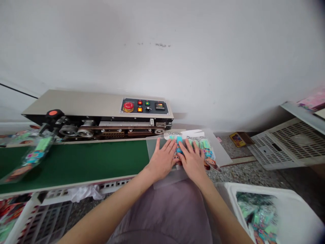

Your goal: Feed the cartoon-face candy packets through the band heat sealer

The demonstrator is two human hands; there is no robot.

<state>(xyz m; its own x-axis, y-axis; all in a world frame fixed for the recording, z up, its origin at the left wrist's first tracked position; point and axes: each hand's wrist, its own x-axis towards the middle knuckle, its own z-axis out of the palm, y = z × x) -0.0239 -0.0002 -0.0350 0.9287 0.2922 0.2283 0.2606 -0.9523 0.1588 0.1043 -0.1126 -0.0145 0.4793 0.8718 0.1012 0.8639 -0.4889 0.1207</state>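
Over a translucent plastic sheet (pixel 223 156) at the right end of the green conveyor belt (pixel 101 157), both my hands lie side by side. My left hand (pixel 162 159) has its fingers stretched out flat, touching a blue-topped packet (pixel 179 139). Fingers spread, my right hand (pixel 193 161) rests on the other side of that packet. Under and beside it are several cartoon packets (pixel 208 152) with pale green strips and small rings along the top. My fingers and palms hide part of the packets beneath.
A band sealing machine (pixel 101 105) with a lit control panel (pixel 144 106) stands behind the belt. On the belt's left lies a sealed clear packet (pixel 33 156). A white tub (pixel 286 203) with more packets is at right, near a tipped plastic crate (pixel 279 144).
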